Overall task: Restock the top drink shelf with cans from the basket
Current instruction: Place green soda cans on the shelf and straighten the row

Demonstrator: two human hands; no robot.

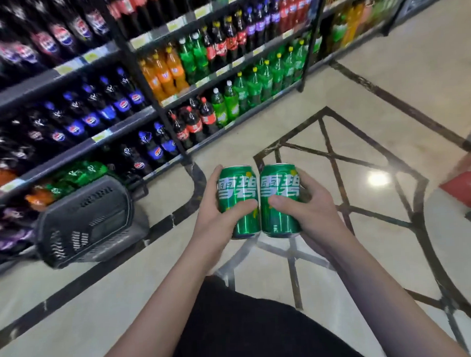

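Centre of the frame: 2 green cans held upright side by side, sides touching, white characters on each label facing the camera. Left hand [216, 208] wrapped around the left can [238, 202], thumb across its front below the label, fingers curled behind and hidden. Right hand [305, 205] wrapped around the right can [280, 200] in the same way, thumb lying across the front, fingertips showing at the can's right edge. Both forearms reaching up from the bottom of the frame, bare, above a dark garment [249, 337] at the bottom centre.

Left of the frame, at mid height: a dark plastic basket [88, 222] on the floor, tipped so its slotted wall faces the camera, pressed close against the lowest tier of the shelving. Inside of the basket not visible from here.

Upper left and upper centre: black metal shelving [155, 101] in several tiers, filled with large bottles. Dark cola bottles with blue labels [91, 114] across the left bays, orange soda bottles [165, 73] near the upright post, green bottles [254, 85] running to the right, red-labelled cola bottles [194, 123] low in the centre. Pale price tags along the shelf edges, blurred. Top shelf cut off by the upper edge of the frame.

Right and lower part: glossy cream floor [387, 90] with dark inlaid lines forming a geometric pattern, a bright lamp reflection right of centre. Red object [467, 187] at the right edge, too cropped to identify.
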